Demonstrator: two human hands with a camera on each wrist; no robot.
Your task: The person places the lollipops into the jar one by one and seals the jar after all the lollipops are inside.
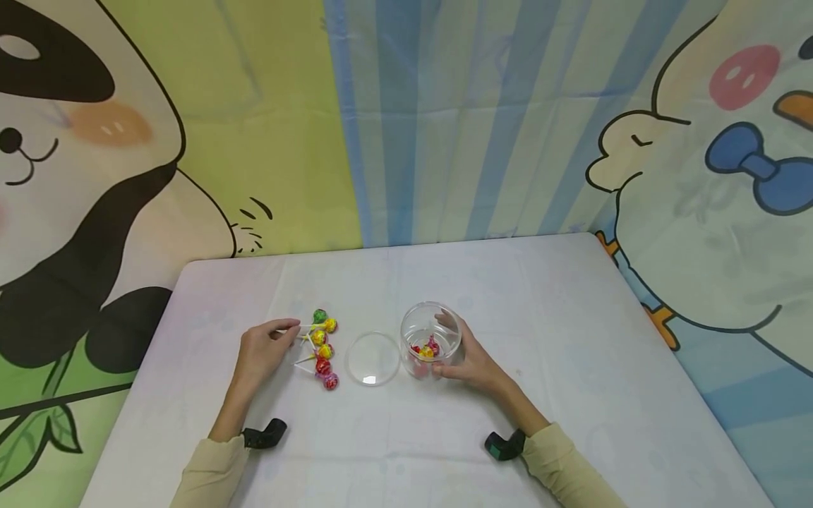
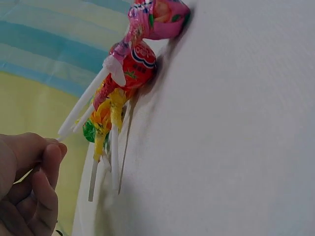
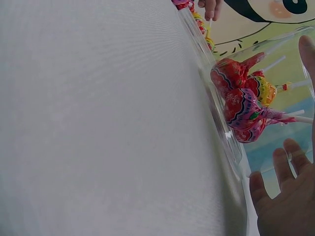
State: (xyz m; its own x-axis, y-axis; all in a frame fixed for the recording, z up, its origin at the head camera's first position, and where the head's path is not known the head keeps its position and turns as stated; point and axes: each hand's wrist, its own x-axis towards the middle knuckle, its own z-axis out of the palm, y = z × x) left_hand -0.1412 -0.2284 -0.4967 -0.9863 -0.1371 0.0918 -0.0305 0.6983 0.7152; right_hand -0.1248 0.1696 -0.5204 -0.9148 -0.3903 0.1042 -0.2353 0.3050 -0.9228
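Note:
My left hand (image 1: 263, 349) pinches the stick end of a lollipop (image 1: 330, 325) with a yellow wrapper, at the far end of a column of lollipops. Beside it lie a green lollipop (image 1: 320, 315), more yellow ones, a red one (image 2: 140, 66) and a pink one (image 2: 170, 17), their white sticks pointing toward that hand. My right hand (image 1: 473, 356) holds a clear round jar (image 1: 420, 315) from its right side, thumb and fingers spread around the wall. Several wrapped lollipops (image 3: 241, 105), red, pink and yellow, lie at the bottom of the jar with sticks up.
A clear round lid (image 1: 372, 358) lies flat on the white-covered table (image 1: 406, 444), between the lollipop column and the jar. Black wrist cameras (image 1: 265, 434) sit on both wrists. Behind the table hangs a cartoon-printed curtain (image 1: 438, 120).

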